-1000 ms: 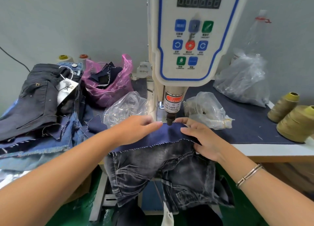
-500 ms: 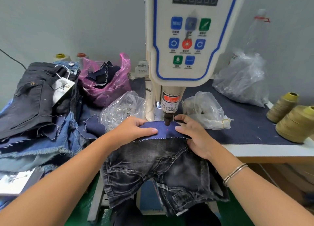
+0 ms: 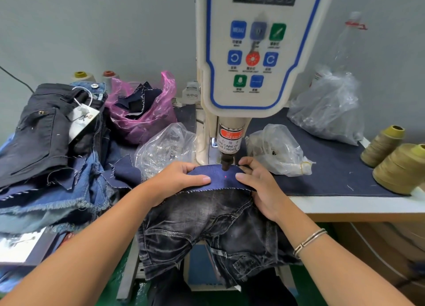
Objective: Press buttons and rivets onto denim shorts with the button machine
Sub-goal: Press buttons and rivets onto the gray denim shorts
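A worker's left hand point(image 3: 178, 181) and right hand point(image 3: 257, 186) pinch the navy inner waistband of faded black denim shorts point(image 3: 207, 232), stretching it flat beneath the dark punch tip point(image 3: 226, 164) of a cream button machine point(image 3: 248, 59). A red laser dot point(image 3: 225, 177) marks the fabric between both thumbs, the shorts' legs hanging off the table edge point(image 3: 345, 208).

Both hands point(image 3: 177, 181) on shorts point(image 3: 207, 227) under punch point(image 3: 226, 162)

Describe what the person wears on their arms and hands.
Both forearms are bare, with no sleeves in view and no gloves. The right wrist carries a thin silver-coloured bangle that looks like two or three narrow bands. The left hand and right hand show no rings.
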{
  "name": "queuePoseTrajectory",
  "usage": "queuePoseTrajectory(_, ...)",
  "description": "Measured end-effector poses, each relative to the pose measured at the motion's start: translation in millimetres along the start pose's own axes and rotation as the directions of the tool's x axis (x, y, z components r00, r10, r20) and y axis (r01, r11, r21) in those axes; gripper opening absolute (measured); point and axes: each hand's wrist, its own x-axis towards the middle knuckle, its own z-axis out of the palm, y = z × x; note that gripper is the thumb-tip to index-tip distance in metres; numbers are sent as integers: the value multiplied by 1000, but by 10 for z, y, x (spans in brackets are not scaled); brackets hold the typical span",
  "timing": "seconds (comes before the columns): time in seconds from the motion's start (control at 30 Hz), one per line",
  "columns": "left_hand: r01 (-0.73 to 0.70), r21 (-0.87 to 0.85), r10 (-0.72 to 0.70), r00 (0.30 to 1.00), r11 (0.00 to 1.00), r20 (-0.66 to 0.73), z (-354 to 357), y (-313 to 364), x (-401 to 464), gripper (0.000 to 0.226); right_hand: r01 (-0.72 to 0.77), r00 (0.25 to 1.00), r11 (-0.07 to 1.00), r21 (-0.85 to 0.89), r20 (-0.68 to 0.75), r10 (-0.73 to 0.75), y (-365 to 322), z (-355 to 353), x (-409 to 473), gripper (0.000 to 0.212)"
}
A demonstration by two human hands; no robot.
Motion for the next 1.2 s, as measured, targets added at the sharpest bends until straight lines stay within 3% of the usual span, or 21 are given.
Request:
queuePoseTrajectory(0.13,-16,-17,17,999,1000,48,6,7,-27,16,10,1000,1000,28,29,-11,15,-23,-15,31)
queuePoseTrajectory(0.27,-21,22,20,1000,1000,23,-6,8,-15,43,4,999,998,58,48,-7,6,-12,-17,34)
queuePoseTrajectory(0.53,18,-84,-10,995,996,97,-42,24,6,22,-15,998,997,76,60,11,2,-33,6,34)
queuePoseTrajectory(0.97,9,-148,-8,1000,989,5,14,-68,27,34,-63,997,994,89,46,59,-21,-24,-6,32)
queuePoseTrajectory(1.2,10,-143,-13,1000,990,-22,12,-92,53,16,-69,998,992,106,20,67,-32,-4,-11,24)
